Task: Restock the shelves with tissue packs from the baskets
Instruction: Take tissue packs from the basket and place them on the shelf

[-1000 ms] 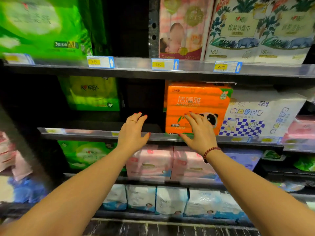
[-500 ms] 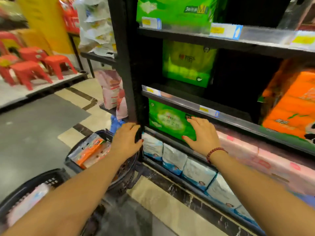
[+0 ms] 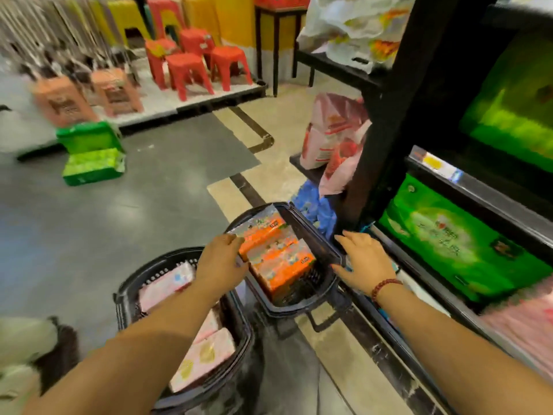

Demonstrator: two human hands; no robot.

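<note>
step in hand, as i judge it: fetching the next pack. two dark baskets sit on the floor beside the shelving. far basket (image 3: 311, 235) holds orange tissue packs (image 3: 276, 256), stacked, tilted against its wall. near basket (image 3: 128, 298) holds pink tissue packs (image 3: 203, 354). left hand (image 3: 220, 266) is over the gap between the baskets, fingertips touching the near edge of the orange packs, fingers curled but not closed round anything. right hand (image 3: 363, 265) is at the far basket's right rim, fingers spread, holding nothing; contact with the rim cannot be told through blur. hands are apart, one on each side of the orange stack. green packs (image 3: 454, 238) already fill the low shelf (image 3: 478, 199) to the right. next move likely calls for both hands to close on the top orange pack, lift it clear of the rim, then turn toward the shelving.
</note>
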